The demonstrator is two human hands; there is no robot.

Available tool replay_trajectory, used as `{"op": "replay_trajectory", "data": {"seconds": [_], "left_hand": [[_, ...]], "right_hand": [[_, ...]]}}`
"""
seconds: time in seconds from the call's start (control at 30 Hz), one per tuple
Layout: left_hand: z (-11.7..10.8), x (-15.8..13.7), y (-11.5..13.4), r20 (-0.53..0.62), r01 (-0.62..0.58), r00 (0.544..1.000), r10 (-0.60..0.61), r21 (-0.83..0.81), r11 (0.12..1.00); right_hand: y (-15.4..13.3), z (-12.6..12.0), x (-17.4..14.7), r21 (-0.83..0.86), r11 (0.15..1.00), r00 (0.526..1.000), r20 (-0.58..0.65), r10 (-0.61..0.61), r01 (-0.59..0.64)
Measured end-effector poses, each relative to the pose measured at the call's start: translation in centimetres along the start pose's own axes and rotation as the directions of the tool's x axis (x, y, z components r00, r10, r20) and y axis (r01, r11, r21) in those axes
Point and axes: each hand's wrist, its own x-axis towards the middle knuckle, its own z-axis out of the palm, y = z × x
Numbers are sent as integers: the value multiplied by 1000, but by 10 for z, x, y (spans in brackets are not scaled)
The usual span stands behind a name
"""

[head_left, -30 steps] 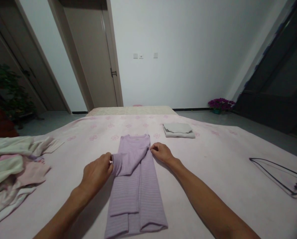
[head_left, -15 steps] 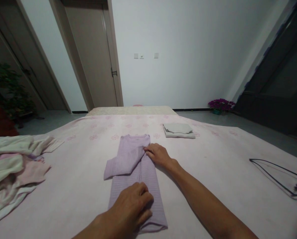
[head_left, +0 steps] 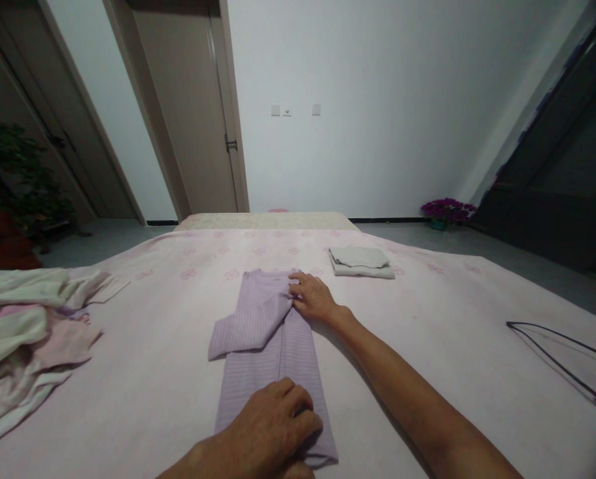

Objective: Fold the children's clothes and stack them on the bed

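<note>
A lilac ribbed long-sleeved shirt (head_left: 248, 372) lies flat in a narrow folded shape, collar away from me. One sleeve is folded across its front, with the cuff sticking out past the left edge. My right hand (head_left: 314, 297) touches the shirt near the shoulder, by the corner of the folded sleeve, its fingers apart. Over the lower part of the shirt is my left hand (head_left: 273, 426), fingers loosely bent and the thumb side apart. Its lower fingers are partly cut off by the frame, and I cannot tell whether it touches the cloth.
The bed has a pale pink flowered sheet (head_left: 168, 372). A folded grey garment (head_left: 360, 261) lies beyond my right hand. Rumpled clothes (head_left: 33, 339) are heaped at the left. At the right edge lies a black wire hanger (head_left: 552, 352).
My right hand has shifted slightly toward the collar, and its fingers have spread from the sleeve's edge. My left hand has moved a little right and nearer to me.
</note>
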Motion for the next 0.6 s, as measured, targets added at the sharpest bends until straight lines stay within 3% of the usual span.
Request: {"op": "replay_trajectory", "data": {"seconds": [0.23, 0.47, 0.6], "left_hand": [[12, 0, -2, -115, -81, 989, 90, 82, 993], [30, 0, -5, -287, -62, 949, 127, 226, 972], [33, 5, -2, -389, -90, 902, 187, 254, 963]], "right_hand": [[20, -11, 37, 261, 965, 990, 139, -29, -9], [11, -5, 42, 324, 944, 993, 120, 19, -58], [13, -9, 50, 309, 948, 993, 112, 43, -76]]}}
